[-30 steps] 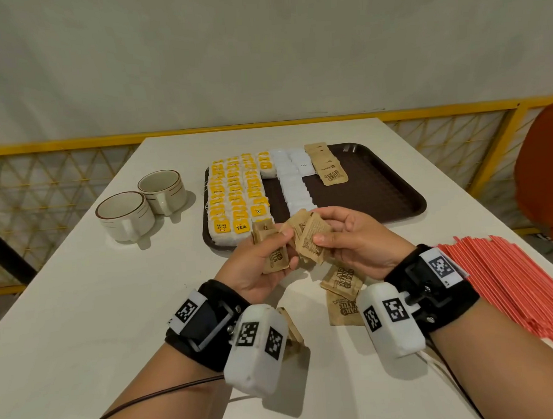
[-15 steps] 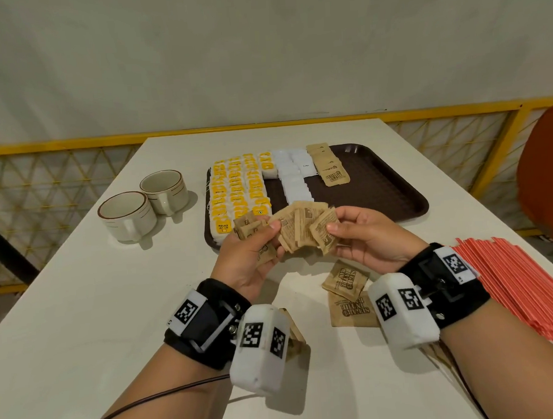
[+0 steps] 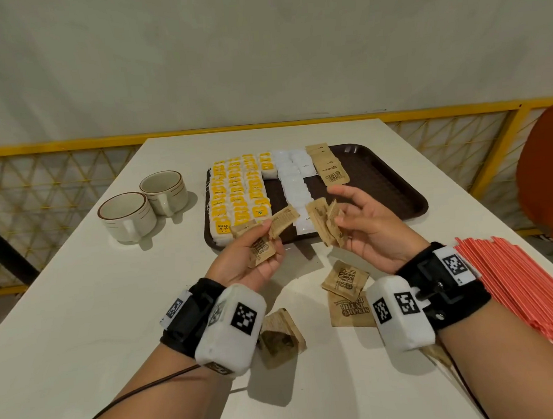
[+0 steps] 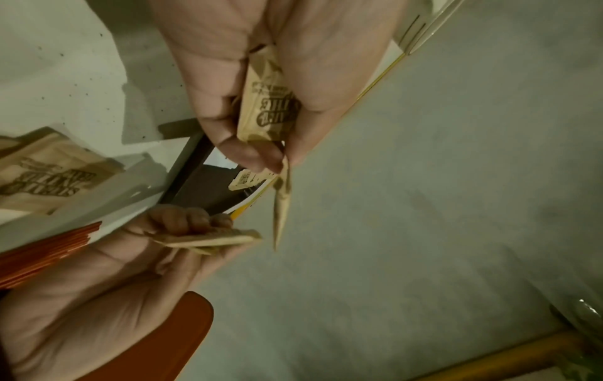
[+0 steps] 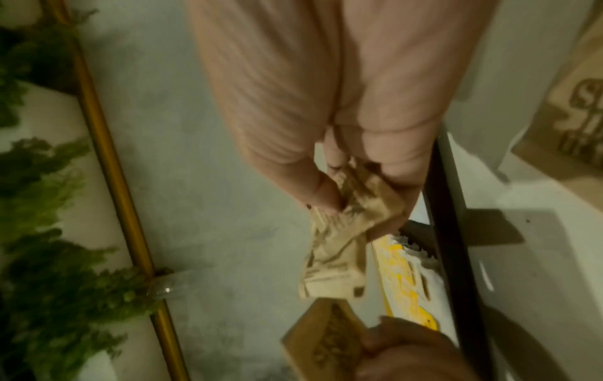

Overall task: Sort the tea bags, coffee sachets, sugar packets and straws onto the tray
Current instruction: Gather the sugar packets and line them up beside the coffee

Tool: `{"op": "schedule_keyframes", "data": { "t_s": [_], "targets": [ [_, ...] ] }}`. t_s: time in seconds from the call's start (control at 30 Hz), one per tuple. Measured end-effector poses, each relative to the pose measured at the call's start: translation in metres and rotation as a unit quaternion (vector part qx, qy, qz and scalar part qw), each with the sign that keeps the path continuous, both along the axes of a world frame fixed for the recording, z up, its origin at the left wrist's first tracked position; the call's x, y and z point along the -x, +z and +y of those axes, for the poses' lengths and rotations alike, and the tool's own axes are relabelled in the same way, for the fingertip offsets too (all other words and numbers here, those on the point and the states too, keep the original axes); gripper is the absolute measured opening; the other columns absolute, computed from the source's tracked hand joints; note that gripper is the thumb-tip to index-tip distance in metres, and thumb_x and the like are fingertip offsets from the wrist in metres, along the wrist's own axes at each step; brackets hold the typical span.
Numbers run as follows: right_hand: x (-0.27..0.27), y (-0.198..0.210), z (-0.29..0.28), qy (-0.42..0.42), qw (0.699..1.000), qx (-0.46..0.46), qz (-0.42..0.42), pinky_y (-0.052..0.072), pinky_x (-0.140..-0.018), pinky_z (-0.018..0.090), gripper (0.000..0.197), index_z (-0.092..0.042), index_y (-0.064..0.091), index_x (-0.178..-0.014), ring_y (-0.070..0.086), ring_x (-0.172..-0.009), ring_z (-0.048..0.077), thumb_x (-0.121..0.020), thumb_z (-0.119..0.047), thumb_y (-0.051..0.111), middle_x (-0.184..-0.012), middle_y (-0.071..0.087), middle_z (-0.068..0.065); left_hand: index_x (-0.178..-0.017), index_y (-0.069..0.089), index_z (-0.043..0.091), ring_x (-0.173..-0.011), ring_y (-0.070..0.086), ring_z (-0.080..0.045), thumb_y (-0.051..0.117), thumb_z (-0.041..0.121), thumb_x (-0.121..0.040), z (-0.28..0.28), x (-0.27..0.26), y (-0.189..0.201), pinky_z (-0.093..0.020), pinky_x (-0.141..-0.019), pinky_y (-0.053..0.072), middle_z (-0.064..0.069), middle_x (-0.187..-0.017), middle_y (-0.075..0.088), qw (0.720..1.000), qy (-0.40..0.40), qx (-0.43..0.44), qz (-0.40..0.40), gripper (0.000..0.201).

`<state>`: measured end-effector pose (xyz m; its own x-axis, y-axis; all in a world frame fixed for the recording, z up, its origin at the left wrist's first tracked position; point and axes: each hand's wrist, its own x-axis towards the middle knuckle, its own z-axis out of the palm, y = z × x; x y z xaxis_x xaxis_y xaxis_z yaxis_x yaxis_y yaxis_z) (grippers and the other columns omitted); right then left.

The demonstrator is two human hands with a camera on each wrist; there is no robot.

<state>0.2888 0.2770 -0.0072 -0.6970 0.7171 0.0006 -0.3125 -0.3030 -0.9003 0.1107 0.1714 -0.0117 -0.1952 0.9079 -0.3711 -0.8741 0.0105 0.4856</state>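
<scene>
While fanned in both hands, creased brown sugar packets (image 3: 322,221).

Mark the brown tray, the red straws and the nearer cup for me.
brown tray (image 3: 379,175), head view, bare floor on its right half.
red straws (image 3: 523,289), head view, middle of the pile.
nearer cup (image 3: 126,217), head view, its inside.

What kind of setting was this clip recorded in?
Probably a café or canteen. A brown serving tray holds rows of tea bags and sachets, two ceramic cups stand beside it, and a bulk pile of red straws lies on the white table.
</scene>
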Motion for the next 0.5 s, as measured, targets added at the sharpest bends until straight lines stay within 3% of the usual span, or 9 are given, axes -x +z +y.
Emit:
{"op": "schedule_keyframes", "data": {
  "t_s": [0.13,0.2,0.3,0.37,0.43,0.5],
  "targets": [
    [0.007,-0.003,-0.009,0.039,0.991,-0.111,-0.057,0.055,-0.076,0.026,0.048,-0.016,0.058,-0.122,0.062,-0.088,0.017,-0.090,0.016,0.040,-0.099,0.062,0.007,-0.098,0.055,0.003,-0.048,0.060,-0.014,0.060,0.003,-0.069,-0.002,-0.004,0.003,-0.021,-0.045,0.051,-0.013,-0.072,0.062,0.999,-0.029,-0.007,-0.014,0.030],
    [0.009,-0.006,-0.013,0.057,0.982,-0.166,-0.061,0.052,-0.085,0.030,0.042,-0.016,0.069,-0.107,0.061,-0.102,0.020,-0.089,0.013,0.045,-0.113,0.065,0.002,-0.090,0.057,0.000,-0.046,0.059,-0.011,0.058,0.005,-0.069,-0.004,-0.006,0.005,-0.019,-0.045,0.050,-0.011,-0.071,0.060,0.998,-0.062,0.000,0.007,0.022],
    [0.009,-0.004,-0.016,0.072,0.972,-0.217,-0.051,0.049,-0.094,0.035,0.036,-0.019,0.077,-0.086,0.056,-0.121,0.019,-0.082,0.003,0.049,-0.135,0.057,-0.006,-0.090,0.058,0.000,-0.045,0.059,-0.010,0.059,0.005,-0.066,-0.005,-0.008,0.006,-0.018,-0.044,0.049,-0.011,-0.071,0.060,0.997,-0.069,0.009,0.028,0.025],
    [0.009,-0.003,-0.017,0.083,0.971,-0.223,-0.039,0.050,-0.094,0.032,0.036,-0.016,0.078,-0.086,0.055,-0.123,0.019,-0.082,0.005,0.049,-0.134,0.058,-0.006,-0.092,0.058,0.000,-0.045,0.059,-0.009,0.059,0.005,-0.065,-0.006,-0.009,0.007,-0.018,-0.043,0.049,-0.011,-0.074,0.059,0.996,-0.076,0.012,0.044,0.027],
    [0.008,-0.004,-0.017,0.090,0.966,-0.237,-0.047,0.051,-0.091,0.027,0.038,-0.016,0.077,-0.092,0.059,-0.117,0.018,-0.085,0.008,0.048,-0.124,0.064,-0.004,-0.090,0.059,0.001,-0.045,0.058,-0.010,0.059,0.006,-0.066,-0.007,-0.010,0.007,-0.018,-0.043,0.049,-0.010,-0.066,0.060,0.993,-0.095,0.021,0.070,0.024],
    [0.008,-0.004,-0.016,0.084,0.971,-0.218,-0.056,0.052,-0.088,0.025,0.043,-0.016,0.077,-0.094,0.064,-0.108,0.014,-0.089,0.014,0.047,-0.113,0.069,-0.003,-0.097,0.061,0.001,-0.056,0.063,-0.014,0.061,0.016,-0.070,-0.007,-0.010,0.007,-0.021,-0.047,0.053,-0.013,-0.073,0.066,0.989,-0.108,0.028,0.100,0.032]
  ]
}}
